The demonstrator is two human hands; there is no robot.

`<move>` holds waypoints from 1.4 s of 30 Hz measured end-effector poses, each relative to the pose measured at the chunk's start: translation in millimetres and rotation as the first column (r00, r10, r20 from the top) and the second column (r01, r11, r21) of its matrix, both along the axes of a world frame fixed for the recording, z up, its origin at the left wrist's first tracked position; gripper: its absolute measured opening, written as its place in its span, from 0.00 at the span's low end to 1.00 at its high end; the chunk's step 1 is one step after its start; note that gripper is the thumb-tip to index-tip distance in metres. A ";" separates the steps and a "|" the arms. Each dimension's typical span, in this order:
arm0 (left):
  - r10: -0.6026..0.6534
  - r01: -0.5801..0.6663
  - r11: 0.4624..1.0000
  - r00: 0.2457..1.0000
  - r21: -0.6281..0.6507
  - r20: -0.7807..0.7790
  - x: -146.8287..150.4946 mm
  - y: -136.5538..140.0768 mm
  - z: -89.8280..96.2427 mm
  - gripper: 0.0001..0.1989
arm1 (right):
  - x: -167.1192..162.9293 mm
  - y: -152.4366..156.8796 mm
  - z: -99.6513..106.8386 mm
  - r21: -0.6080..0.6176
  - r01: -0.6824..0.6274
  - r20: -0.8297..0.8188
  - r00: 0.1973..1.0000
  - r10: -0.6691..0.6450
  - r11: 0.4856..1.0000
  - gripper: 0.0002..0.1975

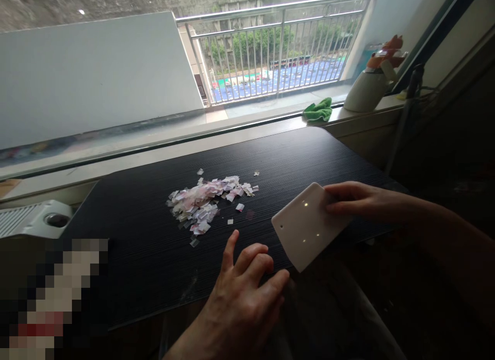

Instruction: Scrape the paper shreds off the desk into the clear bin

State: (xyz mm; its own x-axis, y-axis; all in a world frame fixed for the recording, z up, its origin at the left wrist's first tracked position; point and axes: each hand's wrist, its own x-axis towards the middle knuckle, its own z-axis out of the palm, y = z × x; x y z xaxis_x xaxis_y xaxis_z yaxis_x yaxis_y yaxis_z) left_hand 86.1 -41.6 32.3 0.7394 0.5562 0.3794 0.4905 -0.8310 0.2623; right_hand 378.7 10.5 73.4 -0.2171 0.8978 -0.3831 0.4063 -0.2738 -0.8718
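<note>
A heap of small cut paper scraps [201,197] lies on the dark wood-grain table [135,267], with a few loose bits around it. My right hand [351,197] pinches a flat white plastic scraper [305,223] by its right side, thumb and fingers on opposite faces. The scraper is tilted near the table's front edge and has a small hole near its left corner. Just below and left of it, my left hand [251,288] hovers with fingers apart and slightly curled, holding nothing. Its raised finger is close to the nearest loose scraps.
Behind the table runs a window sill with a green cloth [317,111] and a pale jug [365,89] with an orange top. A white radiator [34,218] stands at the left. Outside the window is a metal railing [282,55].
</note>
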 end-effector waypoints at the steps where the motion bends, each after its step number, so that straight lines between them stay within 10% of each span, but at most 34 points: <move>1: 0.000 0.000 1.000 1.000 -0.003 -0.002 -1.1 0.0 1.8 0.12 | 1.0 -0.7 -0.3 0.012 0.011 -0.001 1.000 -0.011 1.000 0.21; 13: 0.407 -0.422 0.901 0.902 0.103 0.143 -73.8 20.2 -8.8 0.12 | -50.9 -7.7 -34.3 0.301 0.474 -0.186 0.880 -0.437 0.827 0.18; 21: 0.500 -0.528 0.846 0.835 0.079 0.229 -84.8 18.6 -17.9 0.11 | -76.0 -36.3 -36.2 0.243 0.375 -0.028 0.924 -0.380 0.894 0.16; 28: 0.516 -0.538 0.843 0.823 0.033 0.237 -81.8 17.6 -17.8 0.10 | -56.7 -26.3 -38.0 0.262 0.520 -0.006 0.843 -0.537 0.813 0.18; 38: 0.535 -0.557 0.830 0.808 0.022 0.248 -79.1 16.5 -14.9 0.09 | -83.2 -42.8 -35.4 0.271 0.210 0.068 0.969 -0.236 0.939 0.15; 42: 0.543 -0.562 0.827 0.804 0.010 0.244 -78.7 17.1 -14.3 0.09 | -81.6 -41.0 -26.7 0.264 0.307 0.075 0.938 -0.337 0.914 0.15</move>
